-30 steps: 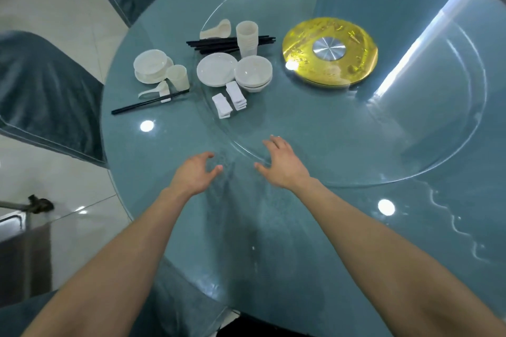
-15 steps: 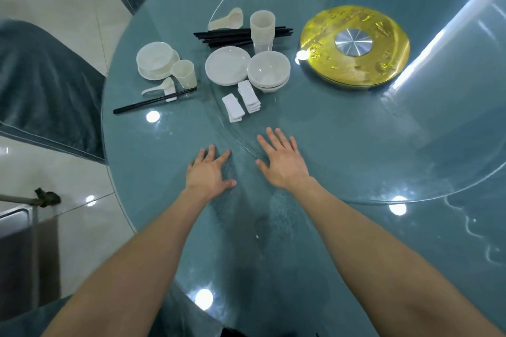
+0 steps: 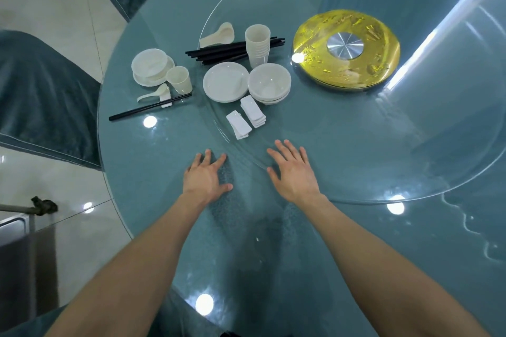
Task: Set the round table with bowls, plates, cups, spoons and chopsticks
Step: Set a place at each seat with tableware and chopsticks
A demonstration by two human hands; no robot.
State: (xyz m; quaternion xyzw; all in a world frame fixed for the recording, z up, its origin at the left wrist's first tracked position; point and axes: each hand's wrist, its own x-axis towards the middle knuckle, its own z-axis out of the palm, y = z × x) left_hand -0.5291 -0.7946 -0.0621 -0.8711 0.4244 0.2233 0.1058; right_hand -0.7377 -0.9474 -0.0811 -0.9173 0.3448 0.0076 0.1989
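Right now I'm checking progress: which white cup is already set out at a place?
The single white plastic cup beside the stacked bowl and plate; the other cups are stacked on the glass turntable.

We look steeply down from head height onto the round teal glass-topped table [image 3: 153, 200], close over its near edge; no second view.
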